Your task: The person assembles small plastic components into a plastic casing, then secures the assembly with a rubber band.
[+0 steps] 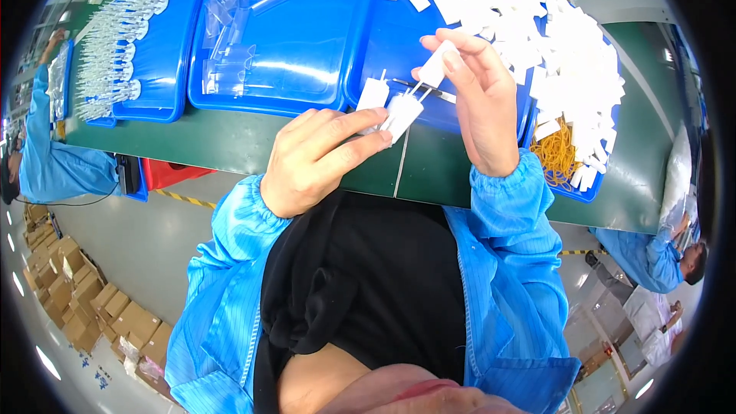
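My left hand [326,155] is closed at the table's near edge. Its fingertips hold two small white blocks, one block [373,95] with a thin pin on top and another block [403,115] beside it. To the right my right hand [488,96] pinches a third white block [435,66] between thumb and fingers, tilted. Two thin pins run between this block and the one below it; whether they join both blocks I cannot tell. Behind the hands, a thin dark pen-like tool [420,87] lies at the blue tray [395,46], partly hidden.
A large pile of white blocks [571,69] fills the right side, with orange rubber bands [557,155] near its front. Clear plastic sleeves [230,69] lie in the middle blue tray [307,77]. White pin-tipped parts [115,69] line the left tray. Co-workers [61,161] sit at both sides.
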A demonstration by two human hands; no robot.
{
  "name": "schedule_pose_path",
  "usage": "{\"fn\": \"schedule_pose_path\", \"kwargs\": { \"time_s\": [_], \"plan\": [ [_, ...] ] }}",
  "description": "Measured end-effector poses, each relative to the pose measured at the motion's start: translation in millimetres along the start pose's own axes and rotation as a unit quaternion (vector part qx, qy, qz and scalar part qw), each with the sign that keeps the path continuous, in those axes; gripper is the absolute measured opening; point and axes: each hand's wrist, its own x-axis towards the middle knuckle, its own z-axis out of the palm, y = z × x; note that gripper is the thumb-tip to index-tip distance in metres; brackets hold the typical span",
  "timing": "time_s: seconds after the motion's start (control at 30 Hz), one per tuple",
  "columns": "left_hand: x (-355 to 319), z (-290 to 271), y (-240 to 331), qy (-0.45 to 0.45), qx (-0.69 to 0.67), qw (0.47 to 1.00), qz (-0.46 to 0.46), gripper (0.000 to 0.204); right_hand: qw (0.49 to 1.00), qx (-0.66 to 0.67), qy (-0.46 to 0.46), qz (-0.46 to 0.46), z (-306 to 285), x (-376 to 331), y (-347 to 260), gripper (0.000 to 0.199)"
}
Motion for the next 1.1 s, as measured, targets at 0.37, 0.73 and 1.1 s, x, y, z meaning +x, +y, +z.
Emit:
{"fn": "schedule_pose_path", "kwargs": {
  "time_s": [0.37, 0.73, 1.1],
  "plan": [
    [4, -2, 1, -0.018, 0.057, 0.998, 0.017, 0.034, 0.995, -0.060, -0.065, -0.040, 5, -3, 7, 0.020],
    [-7, -1, -8, 0.015, 0.117, 0.993, 0.021, 0.035, 0.720, -0.628, -0.047, -0.292, -33, 29, -9, 0.020],
    [-11, -4, -5, 0.005, 0.108, 0.994, 0.003, 0.036, 0.691, -0.662, 0.060, -0.284, -53, 79, -40, 0.013]
  ]
}}
